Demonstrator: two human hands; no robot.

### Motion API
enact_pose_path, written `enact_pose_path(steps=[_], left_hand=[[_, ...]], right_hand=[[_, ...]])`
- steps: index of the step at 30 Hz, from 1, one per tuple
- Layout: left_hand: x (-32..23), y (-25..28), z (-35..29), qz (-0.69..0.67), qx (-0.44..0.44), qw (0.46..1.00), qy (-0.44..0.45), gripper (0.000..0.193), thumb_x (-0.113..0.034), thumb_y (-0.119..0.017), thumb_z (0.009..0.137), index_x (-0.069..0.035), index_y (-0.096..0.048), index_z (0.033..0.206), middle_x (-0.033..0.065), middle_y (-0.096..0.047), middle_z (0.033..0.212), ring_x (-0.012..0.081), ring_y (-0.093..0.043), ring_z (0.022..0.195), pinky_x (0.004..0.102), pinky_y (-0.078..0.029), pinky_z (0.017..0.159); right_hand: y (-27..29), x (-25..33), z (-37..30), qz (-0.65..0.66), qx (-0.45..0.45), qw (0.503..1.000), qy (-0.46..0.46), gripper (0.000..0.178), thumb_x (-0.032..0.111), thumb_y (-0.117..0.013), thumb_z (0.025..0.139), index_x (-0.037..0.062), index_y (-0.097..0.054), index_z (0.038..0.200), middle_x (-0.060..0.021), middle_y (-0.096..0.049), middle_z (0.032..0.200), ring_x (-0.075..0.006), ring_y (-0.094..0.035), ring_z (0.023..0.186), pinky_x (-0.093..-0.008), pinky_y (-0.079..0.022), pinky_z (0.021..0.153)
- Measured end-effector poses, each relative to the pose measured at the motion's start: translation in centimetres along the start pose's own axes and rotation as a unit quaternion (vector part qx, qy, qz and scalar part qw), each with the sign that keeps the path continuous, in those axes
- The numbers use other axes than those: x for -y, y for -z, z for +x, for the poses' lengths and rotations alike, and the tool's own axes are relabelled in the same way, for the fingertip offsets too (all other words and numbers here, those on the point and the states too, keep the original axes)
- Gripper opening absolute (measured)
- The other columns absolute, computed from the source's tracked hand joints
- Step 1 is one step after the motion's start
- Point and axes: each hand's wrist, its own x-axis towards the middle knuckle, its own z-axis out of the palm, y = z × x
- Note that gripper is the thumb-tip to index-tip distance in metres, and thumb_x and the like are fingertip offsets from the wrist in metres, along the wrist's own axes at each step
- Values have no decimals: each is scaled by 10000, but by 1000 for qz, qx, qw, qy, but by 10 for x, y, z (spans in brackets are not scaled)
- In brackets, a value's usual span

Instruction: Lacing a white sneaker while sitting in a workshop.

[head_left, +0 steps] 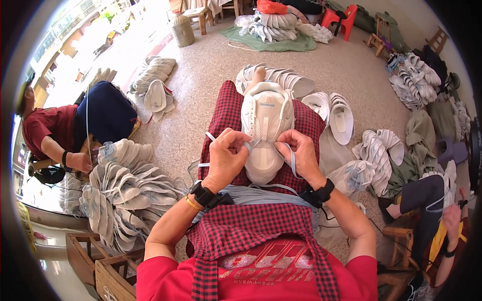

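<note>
Crowded floor [201,95]; hands at shoe [266,125].

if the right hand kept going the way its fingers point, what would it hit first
Its fingers curl up and to the left, so the right hand would most likely press into the white shoe on the lap, then meet the left hand beyond it. Depth is hard to judge; it seems to touch the shoe already.

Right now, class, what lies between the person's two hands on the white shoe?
In the head view, the white shoe's laced front lies between the left hand and right hand, each pinching a pale lace.
</note>
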Motion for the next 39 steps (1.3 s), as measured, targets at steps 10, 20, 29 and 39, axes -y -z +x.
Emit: enact_pose_path(steps=[10,20,29,39], left_hand=[[-1,-13,22,63,12,996,-63,161,62,-620,736,-19,-668,867,44,-553,731,112,-533,594,260,-438,541],[-9,8,52,300,269,831,-383,260,-51,-645,707,-7,-593,958,139,-492,1054,309,-578,920,391,-548,702],[-10,10,58,324,332,814,-350,365,-84,-662,734,2,-583,1080,153,-525,1073,348,-654,730,463,-546,605],[-40,29,86,341,412,800,-274,290,-72,-671,673,-6,-677,956,174,-593,990,376,-655,807,476,-522,684]], right_hand=[[-1,8,12,-99,-6,993,63,115,-14,-713,834,8,-653,929,-79,-703,831,-154,-680,740,-279,-528,652],[8,61,32,-601,144,693,371,257,98,-684,732,3,-656,969,-104,-571,999,-299,-530,1043,-382,-485,819],[17,57,57,-552,299,700,342,185,96,-679,740,-34,-665,870,-164,-612,961,-338,-580,1006,-422,-550,815],[27,92,86,-506,434,712,219,232,122,-688,731,77,-763,946,-155,-635,933,-346,-607,1005,-470,-509,871]])
